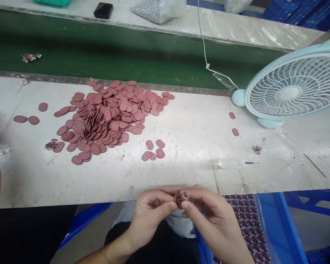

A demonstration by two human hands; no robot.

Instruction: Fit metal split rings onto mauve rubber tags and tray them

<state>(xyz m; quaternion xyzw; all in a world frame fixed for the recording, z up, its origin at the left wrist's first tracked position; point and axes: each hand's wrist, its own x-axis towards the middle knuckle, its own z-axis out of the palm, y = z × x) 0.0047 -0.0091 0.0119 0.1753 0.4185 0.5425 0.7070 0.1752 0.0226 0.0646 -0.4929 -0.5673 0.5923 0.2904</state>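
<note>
Both hands meet at the table's near edge. The left hand (pixel 151 211) and right hand (pixel 209 216) pinch one small pink piece (pixel 181 198) between their fingertips. The big pink pile (pixel 110 113) lies farther up, to the left, nearer the left hand.

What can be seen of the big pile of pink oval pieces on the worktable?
The pile of pink oval pieces lies on the white worktable, left of centre, near the green belt. The pieces are flat, dusty-pink ovals that look like rubber or plastic, some with small holes. They overlap loosely; a few stand on edge in a fanned row. Strays lie around it. Neither hand touches it.
</note>
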